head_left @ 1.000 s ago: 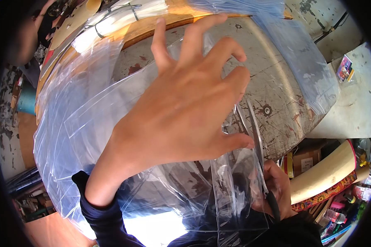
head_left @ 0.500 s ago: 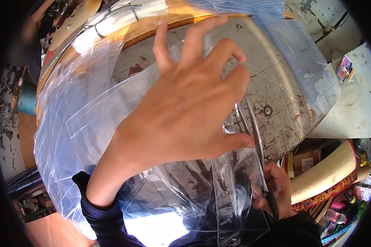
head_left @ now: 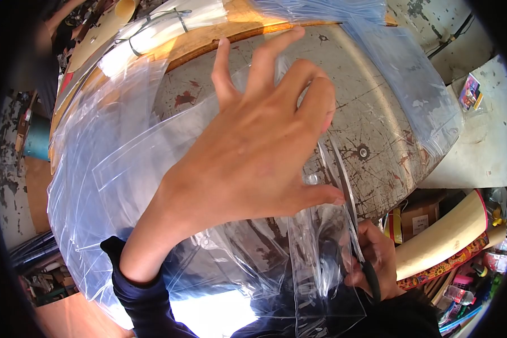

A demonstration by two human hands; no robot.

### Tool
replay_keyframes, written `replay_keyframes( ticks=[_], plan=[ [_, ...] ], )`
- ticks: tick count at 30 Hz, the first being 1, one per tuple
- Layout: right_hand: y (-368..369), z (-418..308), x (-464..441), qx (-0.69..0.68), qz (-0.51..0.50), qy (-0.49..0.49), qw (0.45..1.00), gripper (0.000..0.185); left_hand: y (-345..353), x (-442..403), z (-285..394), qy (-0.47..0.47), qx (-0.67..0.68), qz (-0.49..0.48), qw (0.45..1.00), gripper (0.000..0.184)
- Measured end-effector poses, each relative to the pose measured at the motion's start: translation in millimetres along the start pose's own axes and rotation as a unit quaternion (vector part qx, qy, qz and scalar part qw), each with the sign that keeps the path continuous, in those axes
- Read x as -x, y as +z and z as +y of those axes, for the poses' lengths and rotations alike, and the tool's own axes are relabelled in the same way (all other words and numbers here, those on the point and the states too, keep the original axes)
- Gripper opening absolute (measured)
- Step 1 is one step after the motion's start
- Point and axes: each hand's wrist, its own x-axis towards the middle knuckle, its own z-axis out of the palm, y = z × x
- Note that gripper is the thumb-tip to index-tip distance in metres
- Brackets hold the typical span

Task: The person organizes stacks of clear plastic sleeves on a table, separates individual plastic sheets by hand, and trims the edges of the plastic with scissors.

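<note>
My left hand (head_left: 248, 152) is spread over the work surface, palm down, its fingers apart and bent. The thumb lies by the scissor blades and the edge of a clear plastic sheet (head_left: 312, 265). Scissors (head_left: 372, 279) with dark handles are held in my right hand (head_left: 382, 256); their long blades point away from me, slightly parted, along the sheet's right edge. Creased plastic runs from under my left hand toward my body. What lies beneath the left palm is hidden.
Stacked clear plastic sheets (head_left: 90, 163) cover the left of the scratched metal table (head_left: 377, 169). Bluish plastic sheets (head_left: 411, 90) lie along its far right edge. A tied white bundle (head_left: 169, 34) rests at the back. A cream roll (head_left: 445, 239) and mixed clutter stand right.
My left index finger has curled inward and down, and the hand has shifted slightly. The scissors and right hand have barely moved.
</note>
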Motion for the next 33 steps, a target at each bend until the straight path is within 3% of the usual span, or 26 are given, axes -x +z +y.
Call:
replay_keyframes(
  ticks=[8, 9, 10, 12, 13, 15, 18, 20, 21, 23, 26, 28, 29, 31, 32, 33],
  plan=[
    [-11, -11, 4, 0.008, 0.028, 0.035, 0.999, 0.057, 6, 1, -4, -0.005, -0.011, -0.018, 1.000, 0.063],
    [-22, -14, 7, 0.134, 0.027, 0.034, 0.990, 0.054, 7, 1, -5, -0.006, -0.014, -0.022, 1.000, 0.063],
    [-28, -19, 8, 0.135, 0.027, 0.034, 0.990, 0.054, 9, 2, -5, -0.004, -0.024, -0.024, 0.999, 0.062],
    [-38, -29, 9, 0.354, 0.112, -0.013, 0.929, 0.051, 17, 3, -6, -0.001, -0.032, -0.025, 0.999, 0.060],
    [-46, -29, 7, 0.354, 0.113, -0.013, 0.928, 0.051, 22, 4, -7, 0.000, -0.038, -0.020, 0.999, 0.056],
    [-63, -24, 0, 0.417, 0.275, -0.089, 0.862, 0.050, 28, 6, -6, 0.001, -0.047, -0.013, 0.999, 0.051],
    [-75, -21, -14, 0.420, 0.348, -0.126, 0.829, 0.048, 29, 9, 0, 0.040, -0.058, -0.019, 0.997, 0.036],
    [-76, -25, -18, 0.455, 0.336, -0.126, 0.815, 0.048, 24, 13, 13, 0.127, 0.025, -0.151, 0.980, 0.023],
    [-75, -27, -20, 0.477, 0.327, -0.126, 0.806, 0.048, 23, 17, 23, 0.126, 0.024, -0.152, 0.980, 0.023],
    [-75, -28, -26, 0.498, 0.315, -0.126, 0.798, 0.049, 22, 28, 47, 0.128, 0.054, -0.255, 0.957, 0.020],
    [-78, -26, -33, 0.566, 0.297, -0.143, 0.755, 0.046, 24, 34, 65, 0.125, -0.025, -0.247, 0.961, 0.017],
    [-77, -30, -34, 0.687, 0.251, -0.162, 0.663, 0.044, 27, 37, 70, 0.126, -0.033, -0.242, 0.961, 0.018],
    [-75, -34, -33, 0.687, 0.250, -0.161, 0.663, 0.044, 28, 38, 72, 0.128, -0.044, -0.235, 0.963, 0.019],
    [-67, -45, -31, 0.738, 0.208, -0.036, 0.641, 0.044, 33, 42, 78, 0.136, -0.068, -0.212, 0.965, 0.017],
    [-64, -49, -31, 0.739, 0.207, -0.037, 0.641, 0.044, 35, 44, 81, 0.143, -0.093, -0.190, 0.967, 0.016],
    [-62, -53, -30, 0.771, 0.195, -0.016, 0.605, 0.045, 36, 47, 86, 0.142, -0.094, -0.190, 0.967, 0.016]
  ],
)
